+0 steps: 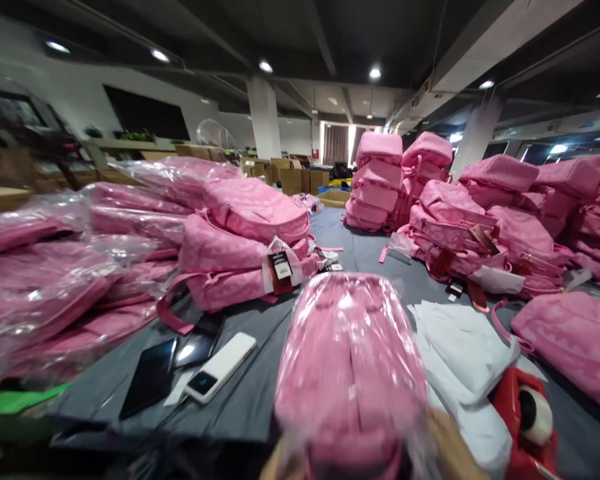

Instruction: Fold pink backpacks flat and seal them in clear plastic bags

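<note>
2 hands (280,461) (453,445), 1 bkpk (351,353) btwn, many others (225,253); 2 phones (150,377) (203,339), 1 pwr bank (225,365), 1 tape disp (527,420).

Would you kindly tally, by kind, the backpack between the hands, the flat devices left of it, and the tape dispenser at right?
Backpack in clear plastic: 1
Black devices: 2
White device: 1
Red tape dispenser: 1
Total: 5

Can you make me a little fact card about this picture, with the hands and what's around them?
Left hand: blurred, at the near left of a plastic-wrapped pink backpack
Right hand: blurred, at its near right
Left of backpack: white power bank, black phone
Right of backpack: white sheets, red tape dispenser
Table: dark grey
</note>
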The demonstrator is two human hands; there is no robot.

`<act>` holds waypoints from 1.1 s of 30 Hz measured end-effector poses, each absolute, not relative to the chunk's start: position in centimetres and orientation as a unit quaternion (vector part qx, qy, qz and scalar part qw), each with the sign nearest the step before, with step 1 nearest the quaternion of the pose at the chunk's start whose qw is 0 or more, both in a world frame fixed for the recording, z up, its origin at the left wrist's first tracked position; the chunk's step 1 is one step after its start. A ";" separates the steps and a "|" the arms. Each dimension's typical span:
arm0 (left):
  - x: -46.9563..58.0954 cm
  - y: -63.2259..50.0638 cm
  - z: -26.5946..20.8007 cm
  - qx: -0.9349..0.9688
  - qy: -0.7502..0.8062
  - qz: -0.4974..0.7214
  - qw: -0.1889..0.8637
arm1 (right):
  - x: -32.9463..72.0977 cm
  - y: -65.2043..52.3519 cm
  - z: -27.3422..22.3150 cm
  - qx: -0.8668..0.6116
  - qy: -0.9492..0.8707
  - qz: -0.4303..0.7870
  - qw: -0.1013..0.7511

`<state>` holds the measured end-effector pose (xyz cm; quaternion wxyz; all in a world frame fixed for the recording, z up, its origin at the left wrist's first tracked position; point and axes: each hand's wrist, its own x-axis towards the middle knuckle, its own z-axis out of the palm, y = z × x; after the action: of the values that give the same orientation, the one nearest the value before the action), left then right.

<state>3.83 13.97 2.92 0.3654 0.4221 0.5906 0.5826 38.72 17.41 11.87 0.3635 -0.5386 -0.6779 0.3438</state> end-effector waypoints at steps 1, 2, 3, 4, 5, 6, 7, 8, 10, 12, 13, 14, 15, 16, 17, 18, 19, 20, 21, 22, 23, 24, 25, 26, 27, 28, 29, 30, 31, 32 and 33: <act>3.5 13.5 3.1 0.421 0.597 0.582 0.358 | 37.8 17.7 11.4 -0.544 -0.677 0.334 0.365; 2.9 13.1 3.2 0.415 0.608 0.588 0.336 | 37.4 18.1 11.1 -0.548 -0.677 0.322 0.371; 2.1 12.8 3.3 0.401 0.622 0.600 0.304 | 37.6 18.4 10.8 -0.551 -0.682 0.295 0.379; 1.1 12.5 3.3 0.367 0.645 0.623 0.247 | 38.4 18.8 10.6 -0.554 -0.688 0.255 0.392; 0.1 12.2 3.2 0.313 0.670 0.646 0.187 | 39.6 18.9 10.3 -0.564 -0.687 0.207 0.409; -0.7 11.6 3.0 0.245 0.692 0.662 0.149 | 41.1 18.7 10.1 -0.582 -0.679 0.165 0.416; -1.1 10.9 2.5 0.181 0.708 0.665 0.152 | 42.6 18.2 9.7 -0.604 -0.671 0.140 0.407; -1.2 10.0 2.0 0.132 0.715 0.657 0.198 | 44.0 17.2 9.4 -0.625 -0.665 0.141 0.383; 0.3 7.8 0.7 0.114 0.700 0.604 0.364 | 45.2 14.5 8.7 -0.653 -0.660 0.194 0.318; 3.4 6.1 -0.3 0.204 0.658 0.534 0.490 | 44.1 11.2 8.4 -0.647 -0.673 0.211 0.291; 5.2 5.8 -0.5 0.278 0.638 0.510 0.506 | 42.7 9.7 8.4 -0.632 -0.688 0.184 0.306; 7.0 5.8 -0.6 0.363 0.620 0.494 0.490 | 41.1 8.5 8.6 -0.606 -0.710 0.139 0.329; 8.8 6.3 -0.6 0.450 0.601 0.482 0.451 | 39.3 7.5 8.7 -0.571 -0.738 0.092 0.349; 10.5 7.1 -0.5 0.531 0.582 0.467 0.401 | 37.5 6.9 8.7 -0.533 -0.765 0.054 0.357; 11.9 8.2 -0.5 0.602 0.564 0.446 0.348 | 36.0 6.7 8.5 -0.502 -0.789 0.028 0.353; 13.2 9.3 -0.5 0.658 0.549 0.420 0.298 | 34.7 6.9 8.1 -0.484 -0.807 0.007 0.338; 14.3 10.5 -0.6 0.699 0.542 0.391 0.253 | 33.9 7.4 7.5 -0.480 -0.817 -0.018 0.318; 15.2 11.5 -0.8 0.726 0.543 0.362 0.216 | 33.4 8.1 6.7 -0.489 -0.817 -0.047 0.301; 16.0 12.4 -1.1 0.739 0.552 0.339 0.185 | 33.3 9.1 5.8 -0.506 -0.810 -0.080 0.287; 16.7 13.1 -1.2 0.741 0.565 0.322 0.165 | 33.5 10.1 4.9 -0.524 -0.796 -0.111 0.280; 17.2 13.5 -1.3 0.735 0.579 0.314 0.160 | 33.9 11.1 4.1 -0.542 -0.781 -0.135 0.278; 17.6 13.7 -1.2 0.725 0.588 0.315 0.171 | 34.4 12.0 3.4 -0.559 -0.767 -0.148 0.278; 18.0 13.8 -1.0 0.713 0.591 0.324 0.194 | 34.9 12.8 2.9 -0.573 -0.755 -0.149 0.281; 18.3 13.8 -0.6 0.699 0.588 0.340 0.225 | 35.3 13.3 2.6 -0.586 -0.747 -0.139 0.283; 18.6 13.6 -0.1 0.683 0.580 0.359 0.261 | 35.7 13.6 2.4 -0.596 -0.741 -0.118 0.286; 18.8 13.5 0.5 0.666 0.570 0.374 0.302 | 35.8 13.7 2.3 -0.605 -0.737 -0.087 0.287; 18.9 13.2 1.2 0.648 0.560 0.384 0.345 | 35.9 13.5 2.2 -0.612 -0.735 -0.043 0.288; 19.1 13.0 1.8 0.632 0.549 0.385 0.389 | 35.9 13.2 2.1 -0.617 -0.732 0.013 0.290; 19.1 12.6 2.3 0.620 0.534 0.379 0.432 | 35.8 12.7 2.0 -0.619 -0.723 0.079 0.295; 19.2 12.2 2.7 0.615 0.514 0.368 0.471 | 35.6 12.0 1.8 -0.620 -0.709 0.149 0.301; 19.1 11.8 3.1 0.613 0.496 0.358 0.501 | 35.5 11.3 1.8 -0.619 -0.688 0.217 0.310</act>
<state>19.15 11.83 3.12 0.5005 0.6132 0.4955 0.3577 35.54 11.33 1.76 0.3098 -0.6193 -0.6880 0.2170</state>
